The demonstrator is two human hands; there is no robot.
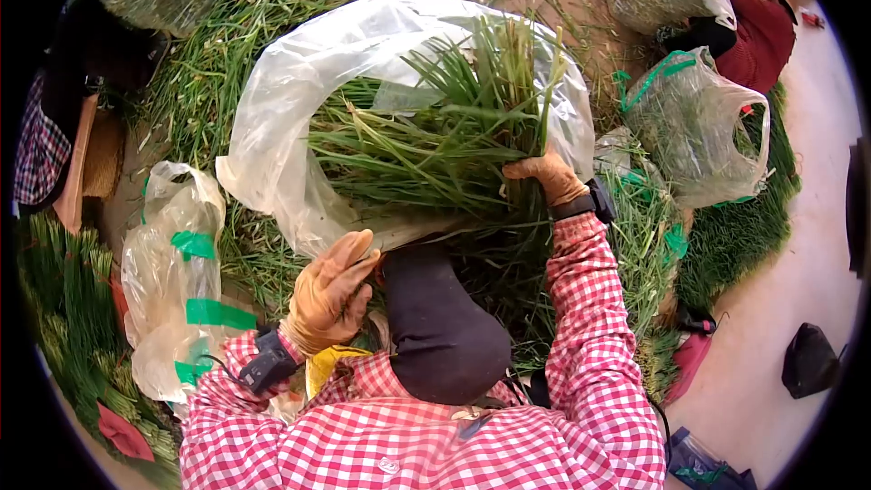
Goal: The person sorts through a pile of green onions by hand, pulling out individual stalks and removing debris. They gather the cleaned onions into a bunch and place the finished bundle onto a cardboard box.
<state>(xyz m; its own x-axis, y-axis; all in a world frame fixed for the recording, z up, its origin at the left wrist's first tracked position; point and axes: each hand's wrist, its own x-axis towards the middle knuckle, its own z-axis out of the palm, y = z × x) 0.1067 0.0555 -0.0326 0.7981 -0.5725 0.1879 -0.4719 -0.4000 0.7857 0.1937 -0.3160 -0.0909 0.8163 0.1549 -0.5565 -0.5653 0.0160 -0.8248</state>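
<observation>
My right hand (549, 177), in a tan glove, is closed round the stem end of a bunch of long green grass-like stalks (513, 113). The bunch stands partly upright at the right side of a large clear plastic bag (272, 118), whose mouth is spread wide in a ring. More loose green stalks (390, 150) lie inside that ring, their tips to the left. My left hand (331, 295), also gloved, is raised by the bag's lower left rim with fingers stretched and nothing in them. Between my arms is my dark-clothed knee (445, 322).
Loose green cuttings (272, 0) cover the ground at upper left. A taped plastic bag (177, 272) lies left, a filled one (699, 127) right. Neat green bundles (59, 308) line the left edge. A person in a dark red top (758, 36) sits upper right; a checked sleeve (41, 145) shows left.
</observation>
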